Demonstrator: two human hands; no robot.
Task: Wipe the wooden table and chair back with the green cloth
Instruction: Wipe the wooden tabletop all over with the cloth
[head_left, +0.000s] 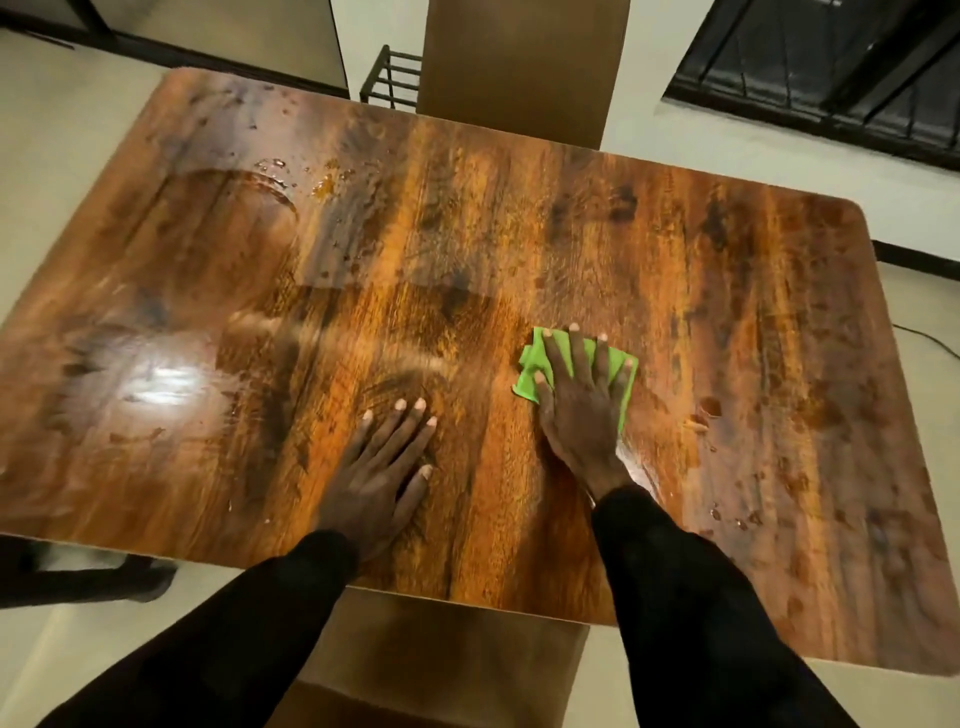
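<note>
Head view. Right hand (579, 410) is pressing flat on the green cloth (527, 385), fingers straight and spread apart, likely to keep the folded pad wide against the wooden table (727, 312). The cloth is lying right of centre, toward the near edge. Left hand (384, 467) is resting palm-down beside it, fingers straight and slightly apart, probably bracing the lean. Droplets (709, 408) are sitting just right of the cloth. Chair back (519, 67) is standing beyond the far edge.
</note>
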